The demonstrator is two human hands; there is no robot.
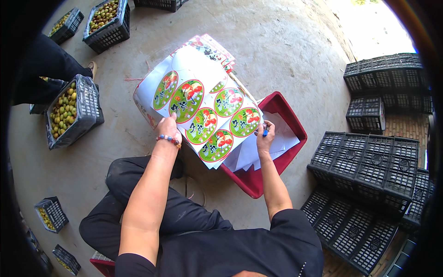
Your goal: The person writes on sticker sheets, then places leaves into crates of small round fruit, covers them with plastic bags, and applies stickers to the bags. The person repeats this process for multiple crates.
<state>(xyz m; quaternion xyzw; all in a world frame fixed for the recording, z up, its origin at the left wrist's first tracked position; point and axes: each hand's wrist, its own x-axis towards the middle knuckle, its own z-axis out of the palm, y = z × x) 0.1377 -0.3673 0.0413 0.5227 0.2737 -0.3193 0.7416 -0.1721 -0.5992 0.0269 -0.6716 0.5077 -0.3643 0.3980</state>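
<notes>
Sheets of oval green labels with red fruit pictures [201, 125] lie before me on a stack of printed cardboard [215, 46]. My left hand [168, 128], with a bead bracelet [168, 139] at the wrist, rests on the near left edge of the sheets; its fingertips lie on a label, and whether it grips them I cannot tell. My right hand [265, 133] holds a blue marker pen [265, 132] at the right edge of the sheets. Beneath that hand stands a red plastic bin [292, 121] with loose white papers [278, 138] in it.
Crates of green-brown fruit [74, 110] [107, 26] stand on the concrete floor to the left and far left. A person's dark-trousered leg [57, 65] is beside them. Black plastic crates [363, 166] are stacked at the right. Part of another red container [104, 266] shows at the bottom left.
</notes>
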